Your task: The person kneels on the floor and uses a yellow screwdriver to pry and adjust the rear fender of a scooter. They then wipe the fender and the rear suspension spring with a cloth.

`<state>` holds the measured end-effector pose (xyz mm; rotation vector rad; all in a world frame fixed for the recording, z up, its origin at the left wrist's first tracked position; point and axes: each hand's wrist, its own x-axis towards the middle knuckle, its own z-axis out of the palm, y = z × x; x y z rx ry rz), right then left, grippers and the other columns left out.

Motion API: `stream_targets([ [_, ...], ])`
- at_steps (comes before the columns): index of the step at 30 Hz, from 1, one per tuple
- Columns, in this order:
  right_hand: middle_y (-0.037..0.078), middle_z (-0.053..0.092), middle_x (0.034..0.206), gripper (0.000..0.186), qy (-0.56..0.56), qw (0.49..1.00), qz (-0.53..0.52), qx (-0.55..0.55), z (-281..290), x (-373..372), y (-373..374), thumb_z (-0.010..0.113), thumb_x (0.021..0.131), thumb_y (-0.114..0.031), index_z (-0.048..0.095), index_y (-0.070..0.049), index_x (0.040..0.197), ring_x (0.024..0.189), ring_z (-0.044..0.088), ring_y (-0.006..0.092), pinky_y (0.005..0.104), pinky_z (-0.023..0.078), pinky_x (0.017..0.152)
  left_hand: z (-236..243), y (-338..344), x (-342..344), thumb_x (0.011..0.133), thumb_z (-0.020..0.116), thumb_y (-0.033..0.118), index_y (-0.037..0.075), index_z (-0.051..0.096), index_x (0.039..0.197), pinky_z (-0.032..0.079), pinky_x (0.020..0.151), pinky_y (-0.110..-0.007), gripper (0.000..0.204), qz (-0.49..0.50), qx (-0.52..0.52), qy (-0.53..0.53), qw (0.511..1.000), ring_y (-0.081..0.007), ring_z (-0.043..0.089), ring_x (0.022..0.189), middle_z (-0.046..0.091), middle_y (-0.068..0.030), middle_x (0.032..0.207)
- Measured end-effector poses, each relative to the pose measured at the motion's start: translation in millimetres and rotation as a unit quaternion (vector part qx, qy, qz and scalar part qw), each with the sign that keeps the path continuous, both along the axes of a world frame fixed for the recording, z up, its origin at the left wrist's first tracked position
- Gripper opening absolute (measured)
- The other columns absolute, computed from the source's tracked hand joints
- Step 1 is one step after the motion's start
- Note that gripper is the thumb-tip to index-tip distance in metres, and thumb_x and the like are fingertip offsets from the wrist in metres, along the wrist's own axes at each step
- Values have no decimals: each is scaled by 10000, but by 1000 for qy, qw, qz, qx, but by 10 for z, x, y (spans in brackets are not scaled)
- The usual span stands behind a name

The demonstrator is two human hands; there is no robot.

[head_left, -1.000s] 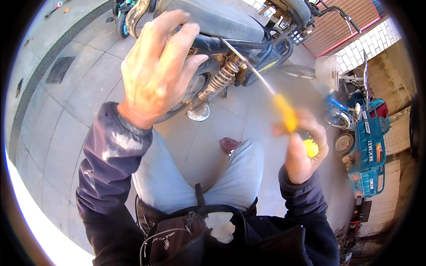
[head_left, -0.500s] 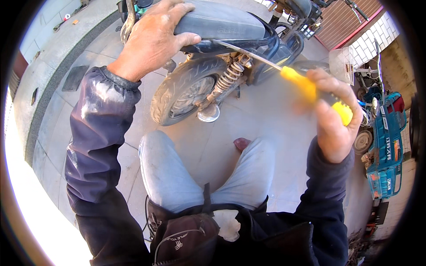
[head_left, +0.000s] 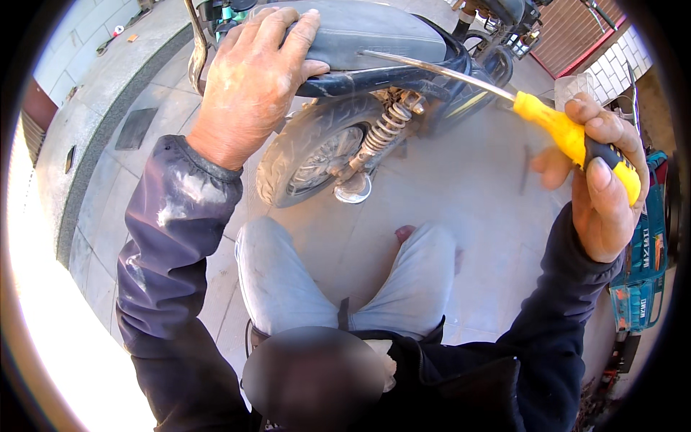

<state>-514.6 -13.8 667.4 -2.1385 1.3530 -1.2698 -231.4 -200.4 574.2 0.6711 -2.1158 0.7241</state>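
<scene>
A screwdriver [head_left: 553,127] with a yellow and black handle and a long metal shaft is in my right hand [head_left: 610,180], thumb and fingers closed round the handle. Its shaft points left, and the tip appears against the side of a grey motorcycle seat [head_left: 381,34]; whether it touches cannot be told. On the seat's left end lies my left hand [head_left: 255,86], fingers stretched over the top and thumb along the lower edge. Below the seat are a dark frame rail [head_left: 338,85], a dusty rear wheel [head_left: 317,162] and a coil-spring shock absorber [head_left: 385,133].
My knees [head_left: 270,266] are spread below the wheel on a tiled floor [head_left: 489,288]. A raised stone ledge [head_left: 90,115] curves along the left. At the right stands a teal toolbox-like case [head_left: 640,288]. A bent metal bar [head_left: 196,50] rises beside my left hand.
My right hand has moved right with the screwdriver, and its tip has shifted from the rail below the seat to the seat's side. My left hand stays on the seat.
</scene>
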Motion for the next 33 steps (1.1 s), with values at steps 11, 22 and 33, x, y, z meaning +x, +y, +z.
stream_targets([
  [11, 237, 546, 1260, 359, -433, 901, 19, 12, -1026, -191, -74, 503, 908, -155, 540, 42, 1205, 694, 668, 236, 411, 590, 720, -78, -5, -20, 805, 706, 204, 78, 560, 1250, 532, 826, -379, 485, 20, 10, 20, 1000, -301, 613, 991, 587, -126, 1155],
  [22, 140, 650, 857, 244, -480, 854, -193, -48, -1528, 47, -154, 580, 905, -170, 586, 21, 1056, 596, 589, 143, 294, 514, 543, -91, 90, -95, 862, 667, 174, 85, 578, 1251, 550, 791, -367, 409, -8, 106, 85, 991, -307, 631, 971, 579, -127, 1195],
  [33, 14, 647, 819, 206, -225, 959, -172, -12, -1436, 268, -1236, 652, 787, -70, 668, -13, 984, 710, 565, 76, 226, 470, 665, -851, 787, -358, 903, 568, 26, 0, 620, 1004, 475, 571, -214, 116, -182, 389, 572, 699, -122, 637, 722, 643, -79, 901],
])
